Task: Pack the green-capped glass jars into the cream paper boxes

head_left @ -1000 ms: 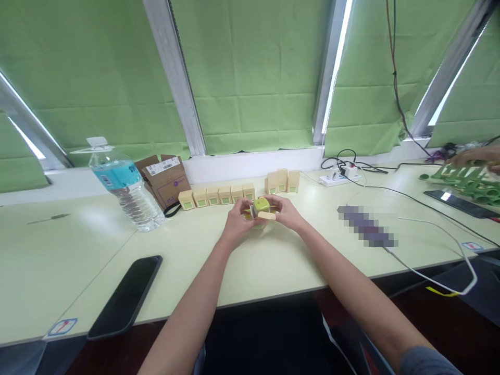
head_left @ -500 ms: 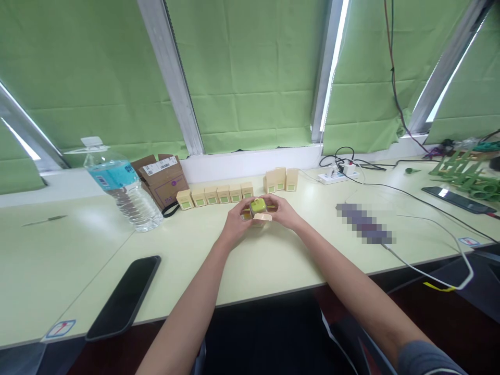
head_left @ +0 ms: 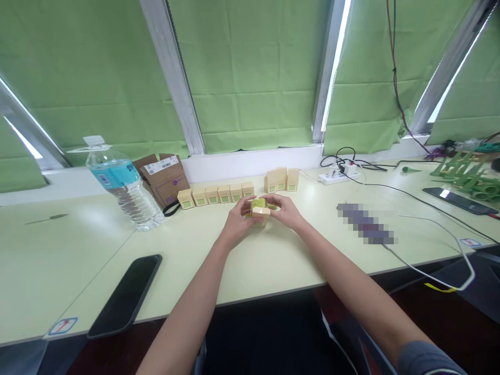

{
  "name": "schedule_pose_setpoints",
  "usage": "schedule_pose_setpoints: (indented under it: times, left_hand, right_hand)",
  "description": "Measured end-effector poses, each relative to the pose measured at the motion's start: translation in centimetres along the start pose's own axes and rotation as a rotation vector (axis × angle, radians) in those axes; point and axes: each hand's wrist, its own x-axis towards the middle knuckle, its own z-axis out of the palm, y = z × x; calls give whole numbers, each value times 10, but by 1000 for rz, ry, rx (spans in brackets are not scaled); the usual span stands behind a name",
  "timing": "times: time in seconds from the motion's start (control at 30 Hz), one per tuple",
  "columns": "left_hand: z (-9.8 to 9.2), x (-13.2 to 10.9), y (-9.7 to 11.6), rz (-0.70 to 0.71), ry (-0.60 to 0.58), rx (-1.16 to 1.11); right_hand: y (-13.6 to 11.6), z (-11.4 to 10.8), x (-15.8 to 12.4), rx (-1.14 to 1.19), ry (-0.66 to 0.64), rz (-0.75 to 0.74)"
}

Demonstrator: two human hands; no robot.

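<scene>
Holding a carton (head_left: 261,211) (green item (head_left: 258,202) inside); left hand (head_left: 237,219) and right hand (head_left: 287,212), fingers curled.

R slv. (head_left: 424,357) short, gray-blue; lap clothing (head_left: 261,338) v. dk.; L hand (head_left: 238,221) & R hand (head_left: 288,212) bare.

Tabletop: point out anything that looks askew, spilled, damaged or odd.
The left-hand phone lies askew, its near end right at the edge of the table. The bottle appears to lean, perhaps only lens distortion, as the window frames slant too. A pixelated patch hides something on the right. No spill stands out.
</scene>
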Motion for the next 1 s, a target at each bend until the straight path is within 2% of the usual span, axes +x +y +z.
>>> schedule_pose_setpoints:
  times: [0.17, 0.23, 0.37, 0.57, 0.83, 1.0]
  left_hand:
    - [-2, 2, -5, 19, 5, 71]
    - [-2, 2, -6, 44, -6, 90]
    - [-1, 1, -7, 77, -30, 81]
    - [1, 1, -5, 83, -61, 52]
    - [1, 0, -3, 74, -41, 79]
    - [6, -2, 2, 106, -51, 91]
  right_hand:
    - [-3, -2, 3, 186, 240, 27]
    - [-4, -2, 5, 263, 270, 56]
    - [-3, -1, 5, 339, 217, 124]
    - [7, 1, 5, 183, 180, 79]
    - [3, -4, 7, 197, 255, 119]
    - [2, -3, 5, 150, 185, 111]
